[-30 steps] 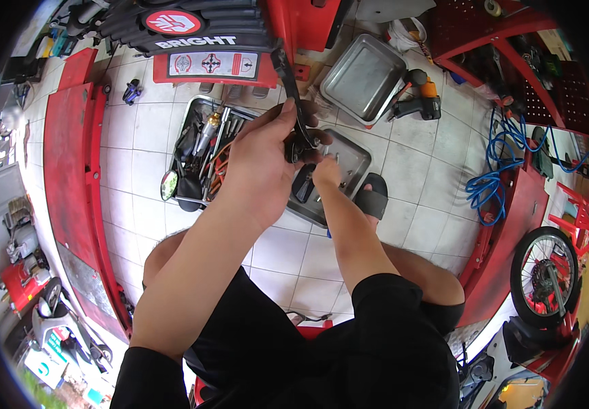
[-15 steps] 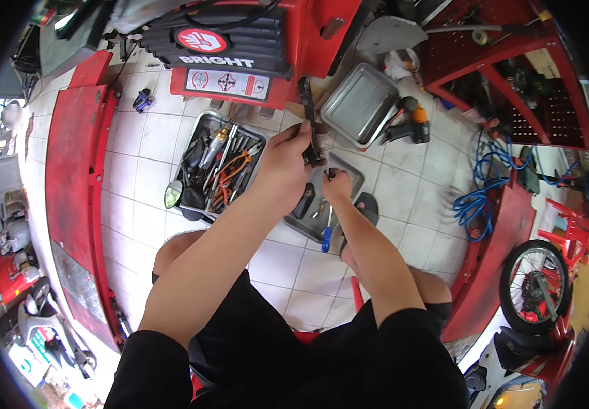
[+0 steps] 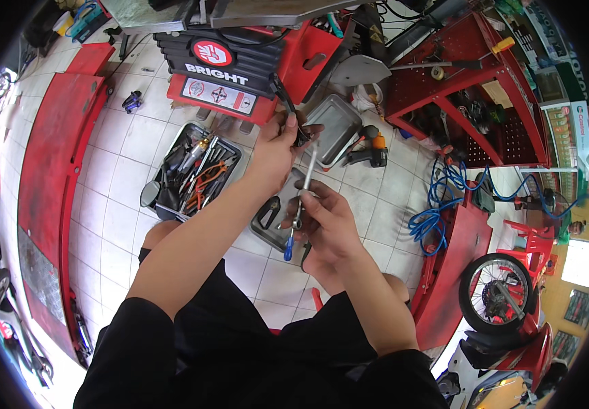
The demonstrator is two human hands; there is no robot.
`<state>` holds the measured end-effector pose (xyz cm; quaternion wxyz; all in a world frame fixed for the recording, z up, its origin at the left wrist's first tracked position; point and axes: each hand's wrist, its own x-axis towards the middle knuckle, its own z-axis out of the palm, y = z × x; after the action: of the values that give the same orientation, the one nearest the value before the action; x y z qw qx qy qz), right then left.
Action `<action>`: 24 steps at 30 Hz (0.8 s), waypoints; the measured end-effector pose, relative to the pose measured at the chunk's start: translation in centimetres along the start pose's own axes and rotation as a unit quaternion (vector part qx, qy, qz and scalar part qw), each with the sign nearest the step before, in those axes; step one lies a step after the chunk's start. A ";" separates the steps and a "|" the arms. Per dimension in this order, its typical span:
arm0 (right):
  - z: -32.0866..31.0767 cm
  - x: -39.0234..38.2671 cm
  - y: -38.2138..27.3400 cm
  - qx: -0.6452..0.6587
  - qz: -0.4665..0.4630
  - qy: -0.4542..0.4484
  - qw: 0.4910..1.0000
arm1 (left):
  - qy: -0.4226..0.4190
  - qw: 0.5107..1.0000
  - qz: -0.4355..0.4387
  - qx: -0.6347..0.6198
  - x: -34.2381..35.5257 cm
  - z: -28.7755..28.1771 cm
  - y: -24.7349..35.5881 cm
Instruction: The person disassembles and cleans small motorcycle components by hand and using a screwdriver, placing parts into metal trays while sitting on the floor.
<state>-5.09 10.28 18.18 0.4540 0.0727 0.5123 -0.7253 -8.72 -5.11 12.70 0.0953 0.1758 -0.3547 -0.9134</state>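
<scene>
My left hand (image 3: 274, 155) is closed around a long, dark part (image 3: 281, 93), which sticks up past the fingers; its lower end is partly hidden by the hand. A silver wrench (image 3: 308, 174) is in my right hand (image 3: 332, 221), pinched between thumb and fingers and tilted upward. Its upper end comes close to the part in my left hand; I cannot tell whether they touch. Below the hands lies a shallow grey tray (image 3: 261, 236) with a black piece (image 3: 269, 213) in it. A screwdriver with a blue handle (image 3: 288, 249) rests at the tray's near edge.
To the left sits a tool bin (image 3: 238, 163) full of pliers and other tools. Beyond my hands stand a metal tray (image 3: 341, 112) and a cordless drill (image 3: 374, 151). A red-black machine (image 3: 223, 75) is ahead; red ramps (image 3: 56, 177) and a blue hose (image 3: 432, 221) flank the floor.
My right hand has come up from the tray, nearer to me, and a silver wrench now shows in it. My left hand still holds the dark part. The view has shifted.
</scene>
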 end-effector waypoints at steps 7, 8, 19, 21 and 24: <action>0.2 -0.3 0.0 0.024 -0.061 -0.035 0.997 | -0.116 0.992 0.053 -0.019 0.2 1.5 -1.3; 0.2 -0.5 0.1 0.027 -0.063 -0.034 0.997 | -0.121 0.991 0.050 -0.029 0.2 1.5 -1.6; -0.3 -0.7 1.0 0.024 -0.083 -0.005 0.996 | -0.150 0.987 0.031 -0.040 -0.2 2.2 -1.0; -0.2 -0.6 1.1 -0.006 -0.082 -0.002 0.997 | -0.172 0.984 0.030 -0.034 0.0 1.7 -0.7; 0.3 -0.5 0.7 -0.025 -0.081 0.013 0.996 | -0.176 0.984 0.020 -0.012 -0.1 1.3 -0.1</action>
<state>-4.15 10.34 18.10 0.3886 0.0292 0.5406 -0.7456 -9.13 -4.19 13.55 0.0514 0.0045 -0.3586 -0.9321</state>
